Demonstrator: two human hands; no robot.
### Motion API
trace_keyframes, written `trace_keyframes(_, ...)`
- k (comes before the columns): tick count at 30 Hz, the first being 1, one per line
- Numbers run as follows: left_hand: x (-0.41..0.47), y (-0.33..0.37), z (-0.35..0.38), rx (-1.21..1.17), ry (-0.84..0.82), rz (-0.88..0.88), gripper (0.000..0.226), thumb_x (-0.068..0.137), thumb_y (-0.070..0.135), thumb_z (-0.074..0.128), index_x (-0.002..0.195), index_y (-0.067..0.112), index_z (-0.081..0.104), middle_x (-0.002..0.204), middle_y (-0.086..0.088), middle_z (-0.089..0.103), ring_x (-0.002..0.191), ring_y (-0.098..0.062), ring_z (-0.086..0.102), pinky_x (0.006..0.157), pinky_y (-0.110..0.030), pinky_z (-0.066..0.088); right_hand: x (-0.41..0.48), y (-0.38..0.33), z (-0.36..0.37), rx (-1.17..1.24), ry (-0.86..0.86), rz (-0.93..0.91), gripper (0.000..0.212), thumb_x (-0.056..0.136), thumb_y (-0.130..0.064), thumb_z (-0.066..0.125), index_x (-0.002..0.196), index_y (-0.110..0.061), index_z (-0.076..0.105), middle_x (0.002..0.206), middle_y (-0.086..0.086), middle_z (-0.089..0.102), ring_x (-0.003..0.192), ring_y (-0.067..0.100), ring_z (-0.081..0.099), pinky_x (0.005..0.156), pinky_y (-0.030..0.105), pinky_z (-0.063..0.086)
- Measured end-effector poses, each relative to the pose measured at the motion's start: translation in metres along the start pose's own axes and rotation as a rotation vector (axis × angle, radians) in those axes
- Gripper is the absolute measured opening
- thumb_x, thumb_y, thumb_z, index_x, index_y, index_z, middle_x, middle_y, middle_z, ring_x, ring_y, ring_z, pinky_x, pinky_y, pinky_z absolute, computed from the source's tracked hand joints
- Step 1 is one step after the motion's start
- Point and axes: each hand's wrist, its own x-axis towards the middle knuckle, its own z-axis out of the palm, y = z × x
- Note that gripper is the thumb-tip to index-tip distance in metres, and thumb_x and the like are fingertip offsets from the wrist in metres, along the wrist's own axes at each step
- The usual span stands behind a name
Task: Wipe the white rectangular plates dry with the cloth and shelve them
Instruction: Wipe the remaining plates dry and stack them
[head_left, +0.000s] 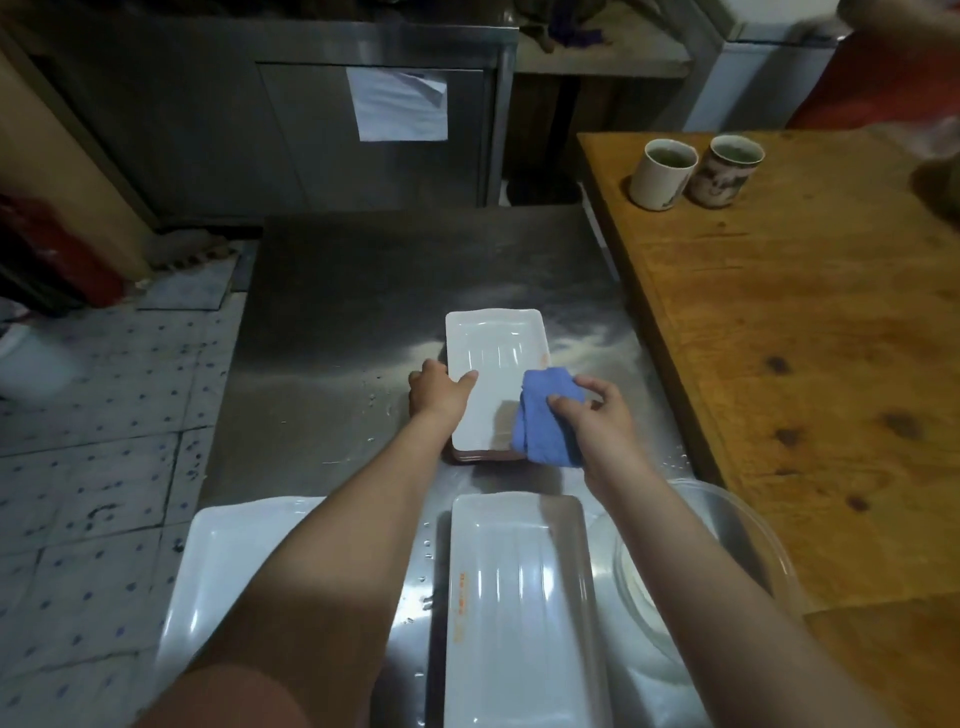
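Observation:
A white rectangular plate (493, 364) lies on top of a small stack on the steel table (337, 291). My left hand (436, 395) grips the plate's left rim, thumb on top. My right hand (597, 415) holds a folded blue cloth (545, 415) pressed on the plate's near right corner. A second white rectangular plate (519, 613) sits nearer to me on another stack. A larger white plate (228, 566) lies at the near left, partly hidden by my left forearm.
A clear bowl (727, 561) sits at the near right of the steel table. A wooden table (805, 338) adjoins on the right with two cups (696, 171) at its far end. Water drops dot the steel. Steel cabinets stand behind; tiled floor lies to the left.

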Motion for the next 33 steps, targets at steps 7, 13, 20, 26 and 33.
trace_keyframes(7,0.014,-0.009,0.002,0.088,0.039,0.065,0.021,0.087,0.019,0.061,0.103,0.007,0.056,0.116,-0.014,0.058,0.097,-0.031,0.058,0.075,-0.028,0.04,0.005,0.009,0.004,-0.095,-0.025,0.019,0.029,0.087,-0.012,0.064,0.11,-0.02,0.048,0.091,0.001,0.054,0.076,0.01,0.055,0.061,0.023,0.043)
trace_keyframes(13,0.006,-0.004,-0.008,-0.03,0.145,0.03,0.019,0.094,0.011,0.046,0.109,0.003,0.054,0.112,-0.015,0.062,0.099,-0.034,0.057,0.071,-0.029,0.037,0.005,0.005,0.001,-0.081,-0.018,0.026,0.029,0.088,-0.011,0.064,0.111,-0.019,0.048,0.085,-0.002,0.053,0.074,0.009,0.055,0.06,0.023,0.043)
trace_keyframes(20,-0.006,-0.008,-0.028,-0.169,0.129,-0.031,0.011,0.097,0.011,0.038,0.106,0.008,0.044,0.111,-0.016,0.057,0.087,-0.03,0.049,0.07,-0.029,0.034,-0.002,-0.014,-0.003,-0.077,-0.003,-0.054,0.029,0.09,-0.012,0.061,0.113,-0.021,0.045,0.086,-0.006,0.05,0.074,0.005,0.052,0.061,0.022,0.044)
trace_keyframes(26,-0.024,0.005,-0.05,-0.281,0.072,0.002,0.004,0.095,0.016,0.038,0.099,0.016,0.036,0.096,-0.008,0.049,0.083,-0.027,0.049,0.068,-0.031,0.039,-0.02,-0.036,-0.006,-0.11,-0.021,-0.211,0.028,0.092,-0.014,0.059,0.115,-0.027,0.049,0.093,-0.017,0.045,0.081,0.004,0.052,0.056,0.019,0.043)
trace_keyframes(33,-0.078,0.02,-0.071,-0.527,-0.077,0.021,0.01,0.099,0.021,0.038,0.107,0.018,0.033,0.092,-0.003,0.051,0.08,-0.021,0.056,0.062,-0.033,0.049,-0.052,-0.055,-0.016,-0.03,-0.052,-0.316,0.027,0.091,-0.01,0.06,0.114,-0.023,0.054,0.095,-0.017,0.049,0.078,0.001,0.052,0.047,0.004,0.039)
